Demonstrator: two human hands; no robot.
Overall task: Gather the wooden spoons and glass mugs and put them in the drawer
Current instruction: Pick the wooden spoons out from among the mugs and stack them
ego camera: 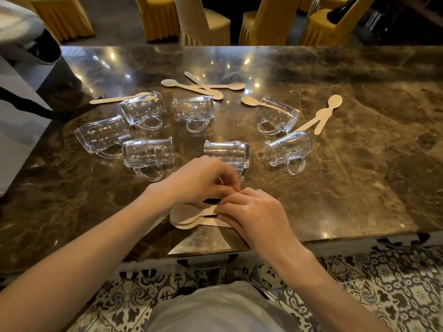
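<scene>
Several glass mugs lie on their sides across the marble table (359,188), among them one (148,153) left of centre and one (227,152) just beyond my hands. Loose wooden spoons lie farther back: a crossed group (201,87), one at the left (115,99), two at the right (323,116). My right hand (256,216) is closed around the handles of a small stack of wooden spoons (187,215) near the front edge, bowls pointing left. My left hand (203,180) hovers over the stack, its fingertips pinched at the handles against my right fingers.
A dark drawer handle (206,263) shows under the table's front edge. Chairs in yellow covers (211,22) stand beyond the far edge. A grey bag with a black strap (26,44) sits at the left end. Patterned tiles cover the floor.
</scene>
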